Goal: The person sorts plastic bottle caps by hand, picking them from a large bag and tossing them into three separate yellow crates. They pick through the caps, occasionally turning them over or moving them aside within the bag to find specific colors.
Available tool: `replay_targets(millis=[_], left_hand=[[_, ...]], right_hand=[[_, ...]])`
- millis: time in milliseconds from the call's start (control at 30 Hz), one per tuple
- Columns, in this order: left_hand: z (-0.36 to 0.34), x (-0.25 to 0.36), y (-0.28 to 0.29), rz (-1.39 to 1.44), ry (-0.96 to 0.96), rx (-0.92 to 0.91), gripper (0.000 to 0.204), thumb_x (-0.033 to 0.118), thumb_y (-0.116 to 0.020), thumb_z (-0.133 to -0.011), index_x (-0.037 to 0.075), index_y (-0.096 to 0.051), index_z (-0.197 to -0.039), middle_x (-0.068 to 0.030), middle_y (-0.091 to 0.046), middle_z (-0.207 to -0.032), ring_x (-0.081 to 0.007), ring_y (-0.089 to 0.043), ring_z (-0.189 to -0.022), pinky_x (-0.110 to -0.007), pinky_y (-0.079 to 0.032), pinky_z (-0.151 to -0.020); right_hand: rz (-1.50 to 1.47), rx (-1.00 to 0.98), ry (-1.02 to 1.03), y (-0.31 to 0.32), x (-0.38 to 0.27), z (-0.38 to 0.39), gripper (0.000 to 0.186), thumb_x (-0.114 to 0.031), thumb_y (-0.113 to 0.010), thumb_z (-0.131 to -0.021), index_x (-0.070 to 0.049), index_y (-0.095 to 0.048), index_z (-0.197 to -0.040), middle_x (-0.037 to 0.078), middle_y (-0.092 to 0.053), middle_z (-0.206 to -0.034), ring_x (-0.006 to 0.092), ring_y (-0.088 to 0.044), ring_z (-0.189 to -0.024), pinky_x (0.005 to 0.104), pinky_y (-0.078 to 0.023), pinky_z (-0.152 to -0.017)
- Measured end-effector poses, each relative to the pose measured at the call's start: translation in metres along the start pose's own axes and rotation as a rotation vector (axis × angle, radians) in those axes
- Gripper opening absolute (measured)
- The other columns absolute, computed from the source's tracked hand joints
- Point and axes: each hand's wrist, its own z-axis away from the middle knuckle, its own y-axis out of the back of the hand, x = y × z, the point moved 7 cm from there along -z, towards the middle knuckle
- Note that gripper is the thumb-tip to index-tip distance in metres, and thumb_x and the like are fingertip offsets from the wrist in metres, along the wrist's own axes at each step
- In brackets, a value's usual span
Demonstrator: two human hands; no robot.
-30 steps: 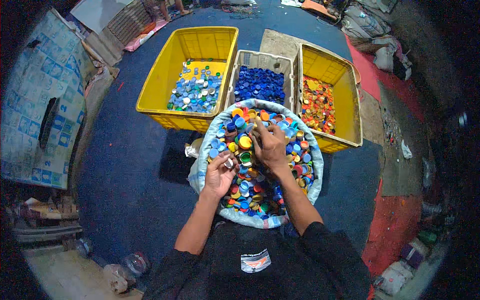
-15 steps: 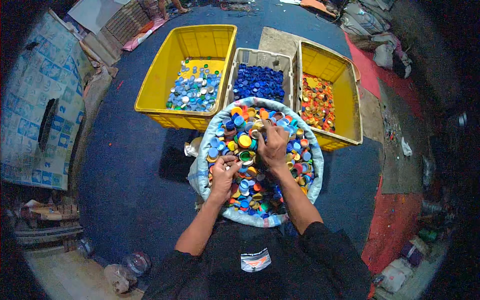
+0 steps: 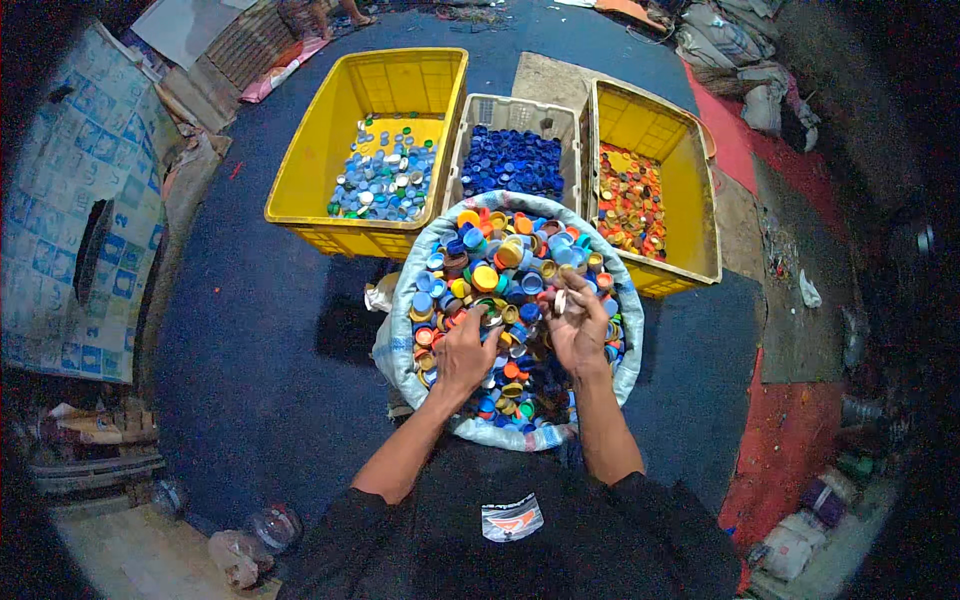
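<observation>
A pale sack with a rolled rim (image 3: 630, 340) is heaped with bottle caps (image 3: 510, 250) of many colours. My left hand (image 3: 465, 350) is low on the heap, fingers curled by a green-and-white patch of caps; what it grips is unclear. Farther right, my right hand (image 3: 582, 335) is turned palm partly up, its fingers closed on a pale cap (image 3: 560, 300).
Behind stand a yellow crate (image 3: 305, 160) of light blue, green and white caps, a white crate (image 3: 568, 135) of dark blue caps, and a yellow crate (image 3: 685, 200) of orange and yellow caps. A patterned sheet (image 3: 80, 230) lies left, sacks (image 3: 730, 50) back right. Someone's feet (image 3: 355, 15) show far back.
My right hand has moved right and down from the upper middle of the heap, turning over with a pale cap in its fingers. My left hand has shifted right, its back now upward.
</observation>
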Motion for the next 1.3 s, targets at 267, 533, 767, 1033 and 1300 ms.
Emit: replay_targets(millis=[267, 533, 767, 1033, 1300], left_hand=[[-0.002, -0.006, -0.006, -0.018, 0.110, -0.144, 0.024, 0.017, -0.067, -0.078, 0.006, -0.059, -0.097, -0.0162, -0.064, -0.082, -0.0328, -0.063, -0.075, -0.041, -0.049, -0.063], [0.000, -0.033, 0.018, 0.678, 0.450, -0.018, 0.017, 0.007, -0.068, -0.079, 0.003, -0.057, -0.092, -0.0036, -0.060, -0.081, -0.0125, -0.058, -0.074, -0.025, -0.047, -0.069], [0.022, -0.077, 0.020, 1.504, 0.924, 0.136, 0.020, 0.015, -0.060, -0.088, 0.007, -0.051, -0.104, -0.0080, -0.060, -0.098, -0.0190, -0.061, -0.087, -0.033, -0.054, -0.071], [0.030, -0.090, 0.020, 1.710, 0.888, 0.195, 0.026, 0.018, -0.053, -0.091, 0.004, -0.052, -0.113, -0.0096, -0.060, -0.106, -0.0232, -0.060, -0.094, -0.035, -0.053, -0.077], [0.024, -0.080, 0.029, 1.772, 0.914, 0.235, 0.026, 0.015, -0.059, -0.087, 0.002, -0.057, -0.110, -0.0094, -0.061, -0.104, -0.0202, -0.060, -0.093, -0.032, -0.052, -0.079]], right_hand=[[0.030, 0.063, -0.188, 0.009, 0.030, 0.022, 0.027, -0.020, -0.054, -0.086, -0.005, -0.051, -0.108, 0.000, -0.048, -0.075, 0.0117, -0.047, -0.061, 0.0284, -0.044, -0.060], [1.116, 0.026, 0.230, -0.005, 0.026, 0.025, 0.023, -0.010, -0.065, -0.078, -0.002, -0.059, -0.099, 0.002, -0.054, -0.064, 0.0136, -0.051, -0.057, 0.0282, -0.041, -0.055], [1.485, -0.235, 0.630, -0.048, 0.041, 0.042, 0.030, -0.010, -0.066, -0.076, -0.001, -0.058, -0.103, 0.018, -0.063, -0.090, 0.0321, -0.063, -0.081, 0.0403, -0.049, -0.071], [1.656, -0.374, 0.636, -0.077, 0.068, 0.037, 0.056, -0.018, -0.069, -0.075, -0.002, -0.047, -0.124, 0.019, -0.061, -0.108, 0.0331, -0.064, -0.088, 0.0396, -0.052, -0.068], [1.735, -0.387, 0.480, -0.080, 0.089, 0.020, 0.064, -0.021, -0.072, -0.072, -0.004, -0.044, -0.127, 0.018, -0.062, -0.106, 0.0331, -0.063, -0.089, 0.0411, -0.052, -0.068]])
